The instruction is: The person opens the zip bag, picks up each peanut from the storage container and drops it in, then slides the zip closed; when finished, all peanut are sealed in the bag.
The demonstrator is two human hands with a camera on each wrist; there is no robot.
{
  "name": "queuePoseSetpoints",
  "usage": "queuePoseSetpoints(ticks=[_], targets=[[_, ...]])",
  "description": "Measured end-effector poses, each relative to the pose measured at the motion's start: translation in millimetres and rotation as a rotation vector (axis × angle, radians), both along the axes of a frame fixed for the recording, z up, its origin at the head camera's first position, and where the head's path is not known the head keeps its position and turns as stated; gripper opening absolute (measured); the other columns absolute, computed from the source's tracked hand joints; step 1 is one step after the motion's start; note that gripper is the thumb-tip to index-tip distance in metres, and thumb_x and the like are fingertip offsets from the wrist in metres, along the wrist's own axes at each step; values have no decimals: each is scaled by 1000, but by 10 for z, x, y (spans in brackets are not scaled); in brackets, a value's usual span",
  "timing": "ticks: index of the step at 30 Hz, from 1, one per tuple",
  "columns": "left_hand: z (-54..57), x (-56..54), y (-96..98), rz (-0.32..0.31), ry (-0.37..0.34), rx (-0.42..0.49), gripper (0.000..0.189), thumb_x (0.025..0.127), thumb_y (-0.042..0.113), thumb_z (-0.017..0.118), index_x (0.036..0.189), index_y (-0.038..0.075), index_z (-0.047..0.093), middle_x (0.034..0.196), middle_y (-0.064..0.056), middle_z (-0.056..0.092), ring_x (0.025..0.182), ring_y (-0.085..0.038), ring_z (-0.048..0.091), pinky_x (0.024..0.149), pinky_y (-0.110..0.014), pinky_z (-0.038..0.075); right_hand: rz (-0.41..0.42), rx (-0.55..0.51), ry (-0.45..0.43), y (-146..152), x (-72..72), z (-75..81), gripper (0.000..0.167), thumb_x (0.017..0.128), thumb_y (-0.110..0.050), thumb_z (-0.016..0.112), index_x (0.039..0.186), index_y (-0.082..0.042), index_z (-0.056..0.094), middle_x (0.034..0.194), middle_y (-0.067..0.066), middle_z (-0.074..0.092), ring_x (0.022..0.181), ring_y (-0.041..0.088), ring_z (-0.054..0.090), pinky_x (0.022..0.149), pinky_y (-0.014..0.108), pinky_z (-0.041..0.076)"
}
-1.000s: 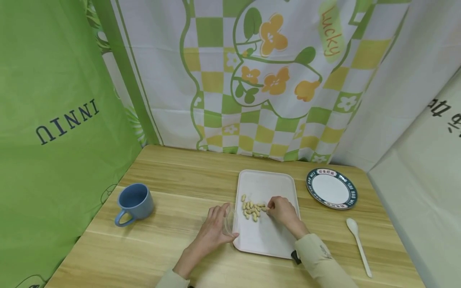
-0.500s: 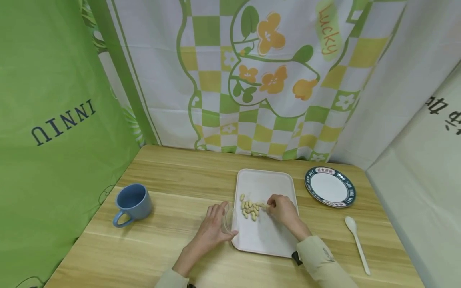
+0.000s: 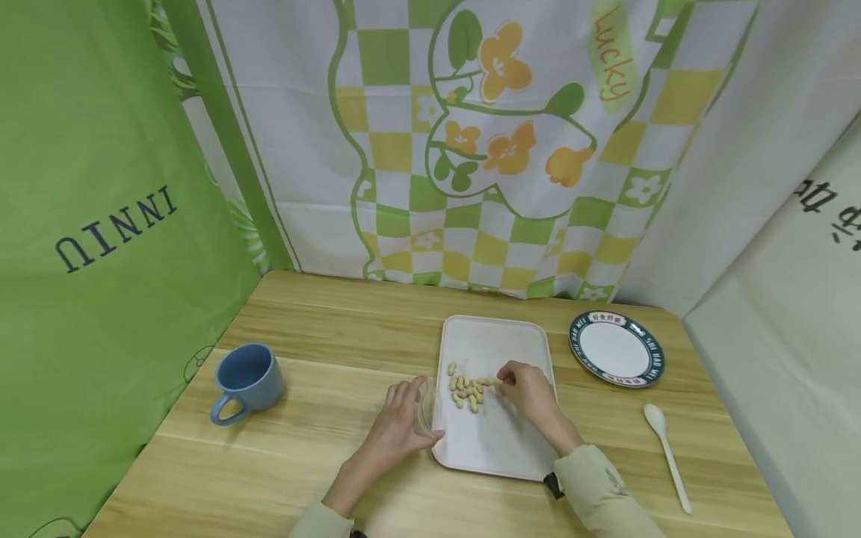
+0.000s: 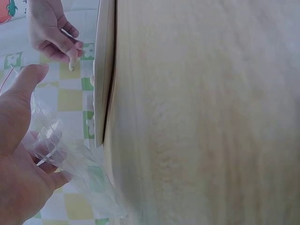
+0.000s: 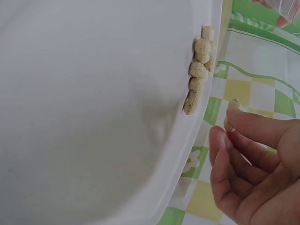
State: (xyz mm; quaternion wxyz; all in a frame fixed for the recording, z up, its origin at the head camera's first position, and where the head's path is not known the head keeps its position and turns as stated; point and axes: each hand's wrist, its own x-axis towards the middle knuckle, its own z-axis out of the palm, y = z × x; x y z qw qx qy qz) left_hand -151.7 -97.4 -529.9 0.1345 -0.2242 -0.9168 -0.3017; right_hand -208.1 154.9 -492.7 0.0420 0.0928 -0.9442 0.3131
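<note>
My left hand (image 3: 397, 422) holds a clear plastic zip bag (image 4: 84, 168) with its mouth spread between thumb and fingers, at the left edge of the pale tray (image 3: 494, 340). A thin red line shows along the bag's rim in the left wrist view. Over the tray, my right hand (image 3: 531, 392) pinches a peanut (image 5: 233, 104) in its shell between thumb and fingertips. Several more unshelled peanuts (image 3: 466, 390) lie in a loose cluster on the tray, left of that hand. The right wrist view shows some of them (image 5: 199, 70) near the tray's rim.
A blue mug (image 3: 249, 381) stands on the wooden table (image 3: 323, 321) at the left. To the right of the tray are a plate with a dark patterned rim (image 3: 616, 348) and a white spoon (image 3: 667, 456). A patterned curtain (image 3: 498, 246) hangs behind the table.
The head view has shifted slightly. My right hand stays over the tray with the peanut, moving only a little, and my left hand keeps the bag at the tray's left edge.
</note>
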Motion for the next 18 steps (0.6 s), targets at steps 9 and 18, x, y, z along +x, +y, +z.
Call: queuePoseSetpoints(ticks=[9, 18], targets=[[-5, -13, 10, 2, 11, 7, 93, 65, 35, 87, 137, 3, 40, 103, -2, 48, 102, -20, 45, 78, -30, 50, 56, -64, 66, -19, 31, 31, 14, 76, 1, 76, 87, -3, 69, 73, 1, 63, 67, 11, 55, 62, 28, 48], [-9, -14, 13, 1, 5, 8, 92, 65, 35, 87, 137, 2, 40, 102, -2, 48, 101, -19, 44, 79, -29, 50, 91, -99, 130, -58, 74, 54, 12, 77, 1, 76, 87, -3, 70, 74, 2, 64, 68, 12, 58, 62, 27, 49]])
